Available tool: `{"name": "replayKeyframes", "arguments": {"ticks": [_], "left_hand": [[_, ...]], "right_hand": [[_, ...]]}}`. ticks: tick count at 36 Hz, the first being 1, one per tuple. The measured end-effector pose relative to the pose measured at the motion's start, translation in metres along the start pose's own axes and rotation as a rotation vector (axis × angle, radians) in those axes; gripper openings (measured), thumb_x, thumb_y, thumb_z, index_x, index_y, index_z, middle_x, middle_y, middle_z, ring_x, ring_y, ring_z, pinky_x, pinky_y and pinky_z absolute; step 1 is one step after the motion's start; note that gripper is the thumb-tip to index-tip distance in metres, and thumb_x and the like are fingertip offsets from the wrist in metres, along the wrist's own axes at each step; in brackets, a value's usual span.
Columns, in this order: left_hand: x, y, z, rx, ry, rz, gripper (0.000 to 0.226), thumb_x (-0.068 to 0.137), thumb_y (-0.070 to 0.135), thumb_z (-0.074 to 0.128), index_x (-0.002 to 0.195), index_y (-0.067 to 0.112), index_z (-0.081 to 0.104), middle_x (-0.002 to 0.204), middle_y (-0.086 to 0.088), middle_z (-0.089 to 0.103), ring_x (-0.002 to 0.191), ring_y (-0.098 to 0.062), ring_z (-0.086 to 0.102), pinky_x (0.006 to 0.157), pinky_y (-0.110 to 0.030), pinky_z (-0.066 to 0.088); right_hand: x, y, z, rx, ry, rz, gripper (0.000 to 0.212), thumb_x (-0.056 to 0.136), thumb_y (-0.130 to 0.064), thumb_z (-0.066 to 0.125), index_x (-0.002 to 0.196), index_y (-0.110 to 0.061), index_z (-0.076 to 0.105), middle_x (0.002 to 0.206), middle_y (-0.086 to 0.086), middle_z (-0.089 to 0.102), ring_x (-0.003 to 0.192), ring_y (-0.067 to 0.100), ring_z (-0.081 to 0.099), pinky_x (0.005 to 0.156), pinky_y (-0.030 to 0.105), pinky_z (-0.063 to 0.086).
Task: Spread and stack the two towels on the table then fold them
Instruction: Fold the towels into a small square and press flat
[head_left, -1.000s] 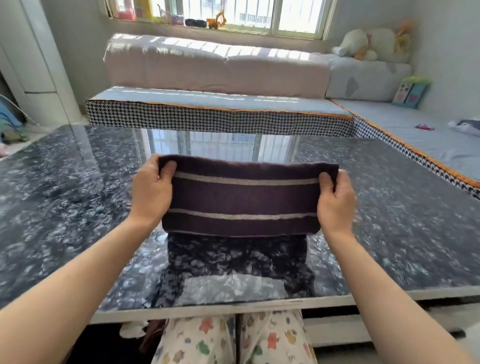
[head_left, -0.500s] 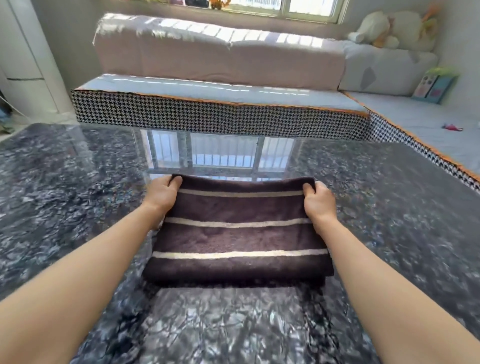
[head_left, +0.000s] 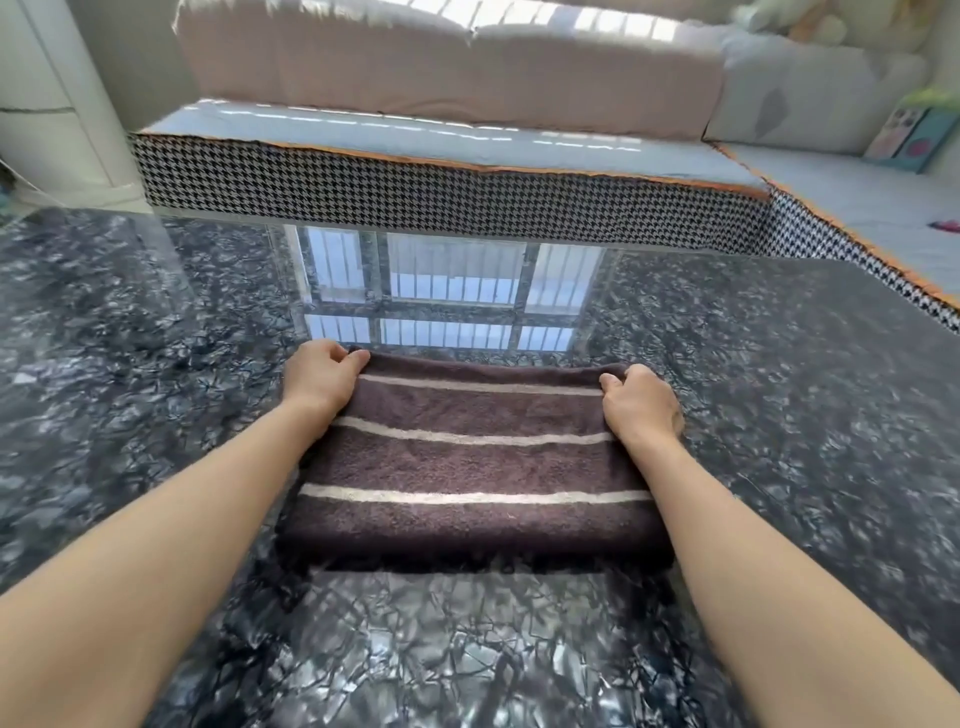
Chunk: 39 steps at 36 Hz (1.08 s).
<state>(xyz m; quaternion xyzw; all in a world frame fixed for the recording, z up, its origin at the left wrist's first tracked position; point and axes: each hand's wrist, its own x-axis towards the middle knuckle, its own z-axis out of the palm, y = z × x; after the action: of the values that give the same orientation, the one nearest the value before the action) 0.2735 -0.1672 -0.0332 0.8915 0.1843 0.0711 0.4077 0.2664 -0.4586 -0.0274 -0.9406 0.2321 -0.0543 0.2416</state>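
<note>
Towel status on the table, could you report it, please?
Both hands, left hand and right hand, pinching the far corners. Folded striped towel flat on the table. Nothing in the way.

Both arms reach forward, left hand (head_left: 323, 375) and right hand (head_left: 641, 404) with curled fingers.

Head view, forward-down, close over table (head_left: 156, 364)

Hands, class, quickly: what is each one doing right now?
Left hand: closed, gripping the far left corner of the folded towel.
Right hand: closed, gripping the towel's far right corner.
</note>
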Motion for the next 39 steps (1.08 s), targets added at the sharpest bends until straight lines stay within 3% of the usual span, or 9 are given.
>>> {"name": "replayKeyframes", "arguments": {"ticks": [5,9,12,15,19,27,31,34,39], "left_hand": [[-0.009,0.003,-0.006,-0.025,0.092,-0.067,0.030,0.094,0.027,0.049,0.099,0.000,0.061,0.101,-0.019,0.062,0.101,-0.034,0.056,0.078,-0.034,0.040],[-0.022,-0.007,-0.014,-0.315,0.061,-0.172,0.020,0.095,0.025,0.041,0.092,0.008,0.051,0.084,-0.013,0.062,0.064,-0.025,0.052,0.058,-0.031,0.042],[-0.040,-0.015,-0.023,-0.364,0.050,-0.142,0.013,0.094,0.019,0.041,0.101,0.009,0.048,0.078,-0.008,0.060,0.058,-0.018,0.049,0.048,-0.029,0.039],[-0.059,-0.022,-0.028,-0.355,0.057,-0.098,0.013,0.093,0.020,0.044,0.098,0.010,0.049,0.089,-0.013,0.065,0.064,-0.023,0.053,0.056,-0.031,0.042],[-0.085,-0.028,-0.034,-0.129,0.018,-0.075,0.028,0.091,0.030,0.050,0.102,0.005,0.056,0.105,-0.015,0.062,0.095,-0.030,0.055,0.075,-0.033,0.037],[-0.129,-0.017,-0.036,0.154,0.078,0.072,0.030,0.094,0.020,0.047,0.119,0.004,0.040,0.110,-0.023,0.061,0.102,-0.039,0.056,0.082,-0.041,0.040],[-0.144,-0.018,-0.034,0.302,0.150,0.199,0.032,0.095,0.008,0.041,0.125,0.002,0.032,0.107,-0.022,0.063,0.094,-0.040,0.061,0.069,-0.040,0.035],[-0.150,-0.031,-0.034,0.434,0.118,0.270,0.043,0.091,0.001,0.039,0.131,0.006,0.025,0.111,-0.018,0.062,0.090,-0.039,0.062,0.066,-0.043,0.037],[-0.163,-0.045,-0.033,0.512,0.078,0.290,0.052,0.091,0.002,0.040,0.138,0.010,0.018,0.117,-0.018,0.056,0.087,-0.039,0.061,0.065,-0.041,0.036]], "right_hand": [[-0.001,0.001,-0.011,0.094,-0.098,-0.008,0.035,0.094,-0.035,0.046,0.109,-0.005,0.055,0.119,0.019,0.058,0.111,0.035,0.053,0.087,0.037,0.040],[-0.017,0.012,-0.027,0.287,-0.117,-0.045,0.031,0.094,-0.032,0.047,0.107,-0.005,0.057,0.106,0.011,0.059,0.091,0.023,0.049,0.075,0.028,0.033],[-0.036,0.022,-0.037,0.329,-0.093,-0.081,0.030,0.092,-0.030,0.050,0.105,-0.004,0.059,0.099,0.009,0.059,0.088,0.023,0.050,0.075,0.030,0.036],[-0.054,0.032,-0.039,0.322,-0.108,-0.044,0.036,0.090,-0.032,0.053,0.087,0.002,0.063,0.086,0.014,0.060,0.084,0.030,0.056,0.075,0.034,0.041],[-0.079,0.047,-0.040,0.251,-0.154,0.000,0.041,0.087,-0.037,0.055,0.059,-0.007,0.052,0.066,0.008,0.053,0.073,0.028,0.053,0.065,0.032,0.035],[-0.111,0.045,-0.044,0.079,0.023,-0.033,0.027,0.095,-0.037,0.039,0.093,-0.011,0.048,0.113,0.019,0.060,0.108,0.035,0.054,0.086,0.039,0.038],[-0.121,0.048,-0.047,0.063,0.111,-0.054,0.031,0.096,-0.036,0.040,0.105,-0.009,0.051,0.114,0.021,0.061,0.107,0.037,0.055,0.085,0.039,0.039],[-0.130,0.060,-0.042,0.003,0.109,-0.085,0.030,0.096,-0.035,0.041,0.105,-0.008,0.051,0.109,0.020,0.063,0.104,0.036,0.056,0.082,0.037,0.038],[-0.147,0.071,-0.032,-0.159,0.103,-0.150,0.030,0.098,-0.032,0.039,0.109,-0.006,0.049,0.104,0.022,0.066,0.100,0.037,0.060,0.092,0.041,0.038]]}}
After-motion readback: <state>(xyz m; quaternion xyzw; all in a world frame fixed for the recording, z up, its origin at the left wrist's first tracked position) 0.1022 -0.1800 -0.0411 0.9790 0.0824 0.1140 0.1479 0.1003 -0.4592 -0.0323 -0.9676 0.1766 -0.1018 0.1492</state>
